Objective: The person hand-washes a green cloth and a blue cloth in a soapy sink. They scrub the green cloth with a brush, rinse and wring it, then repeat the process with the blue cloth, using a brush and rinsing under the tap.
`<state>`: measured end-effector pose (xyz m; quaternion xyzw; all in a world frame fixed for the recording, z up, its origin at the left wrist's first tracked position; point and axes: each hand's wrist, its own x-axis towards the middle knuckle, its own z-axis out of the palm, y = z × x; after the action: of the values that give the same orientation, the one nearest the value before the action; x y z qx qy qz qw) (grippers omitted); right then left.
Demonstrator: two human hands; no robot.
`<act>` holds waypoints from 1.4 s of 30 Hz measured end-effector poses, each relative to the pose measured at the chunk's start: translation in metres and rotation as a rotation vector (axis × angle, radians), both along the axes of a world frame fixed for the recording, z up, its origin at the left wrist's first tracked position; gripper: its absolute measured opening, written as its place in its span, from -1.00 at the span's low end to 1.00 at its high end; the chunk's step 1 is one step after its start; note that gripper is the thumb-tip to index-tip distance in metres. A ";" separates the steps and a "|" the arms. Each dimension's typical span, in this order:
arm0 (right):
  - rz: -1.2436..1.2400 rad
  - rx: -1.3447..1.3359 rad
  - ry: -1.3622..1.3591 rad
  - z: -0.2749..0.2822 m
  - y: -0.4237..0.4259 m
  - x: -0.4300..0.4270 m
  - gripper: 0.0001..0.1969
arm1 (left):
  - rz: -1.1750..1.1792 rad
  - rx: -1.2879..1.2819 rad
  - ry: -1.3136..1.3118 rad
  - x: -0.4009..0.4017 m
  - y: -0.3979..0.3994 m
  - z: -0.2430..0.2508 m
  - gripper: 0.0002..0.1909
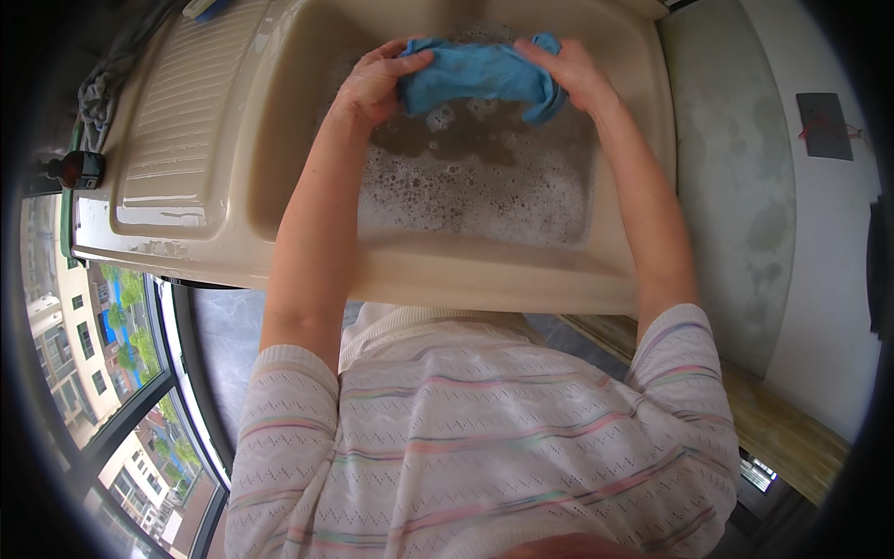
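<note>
A wet blue cloth (pixel 475 72) is stretched sideways between my two hands, over the far part of a beige laundry sink (pixel 489 276). My left hand (pixel 380 80) grips its left end, thumb on top. At the other end, my right hand (pixel 569 70) holds the bunched cloth, part of which hangs down beside the fingers. Beneath lies greyish, soapy water (pixel 461 189) with white foam, thickest near the front of the basin. The sink's bottom is hidden by the water.
Left of the basin is a ribbed washboard (pixel 171 126) moulded into the sink. A brown bottle (pixel 84 170) and a grey cloth (pixel 98 98) lie along the left edge. At the top left is part of a blue and white brush-like object (pixel 202 8). A wall (pixel 733 175) borders the right side.
</note>
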<state>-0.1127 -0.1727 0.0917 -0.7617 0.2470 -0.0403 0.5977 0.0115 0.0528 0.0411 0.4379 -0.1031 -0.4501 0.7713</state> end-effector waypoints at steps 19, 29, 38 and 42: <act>0.068 -0.876 -0.387 -0.021 0.149 0.055 -0.76 | 0.368 -1.061 0.313 -0.048 -0.024 -0.022 -0.73; -0.013 -0.842 -0.363 -0.031 0.152 0.042 -0.68 | 0.189 -0.447 0.495 -0.028 -0.026 -0.042 -0.72; 0.003 -0.924 -0.507 -0.034 0.147 0.040 -0.78 | -0.051 -0.769 0.290 -0.036 -0.025 -0.026 -0.68; -0.101 -0.880 -0.152 -0.037 0.132 0.054 -0.77 | 0.429 -0.090 0.497 -0.039 -0.032 -0.030 -0.67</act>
<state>-0.0587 -0.0408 0.0544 -0.9253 0.1986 -0.2263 0.2308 -0.0273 0.0212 0.0112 0.2917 0.1632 -0.3656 0.8687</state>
